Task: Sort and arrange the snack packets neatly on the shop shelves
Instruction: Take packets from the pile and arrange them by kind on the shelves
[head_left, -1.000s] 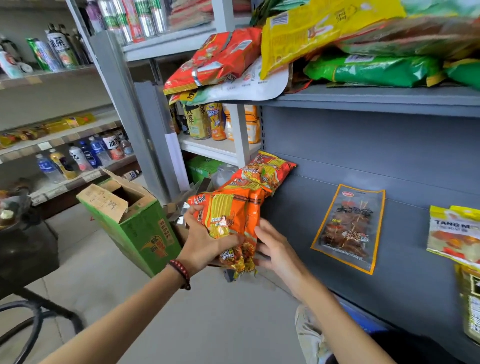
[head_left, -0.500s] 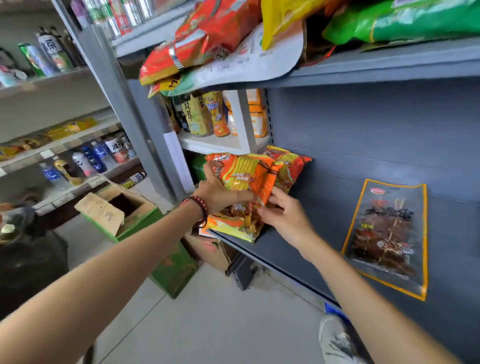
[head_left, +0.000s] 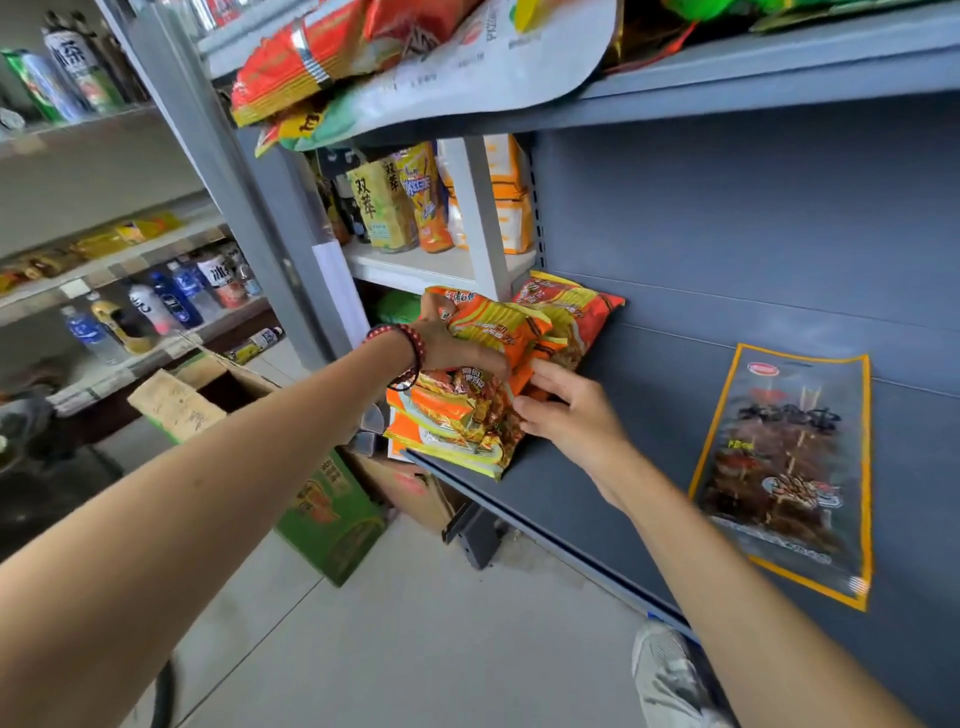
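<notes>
A stack of orange and yellow snack packets (head_left: 467, 415) lies at the left end of the grey shelf (head_left: 597, 499). My left hand (head_left: 452, 348), with a red bead bracelet at the wrist, grips the top packets from the left, fingers curled over them. My right hand (head_left: 566, 410) touches the stack's right side with its fingers on the packets. One more orange packet (head_left: 576, 312) lies behind the stack against the back panel. A dark packet with a yellow border (head_left: 784, 467) lies flat further right on the same shelf.
The shelf above holds red, white and green packets (head_left: 415, 57) that overhang its edge. Bottles and cartons (head_left: 405, 202) stand on a white shelf behind. An open green cardboard box (head_left: 322, 509) sits on the floor below left. Drink bottles (head_left: 171, 301) fill the far left shelves.
Both hands carried the orange packets from mid-air onto the left end of the grey shelf and now hold them there. The view has closed in on the shelf.
</notes>
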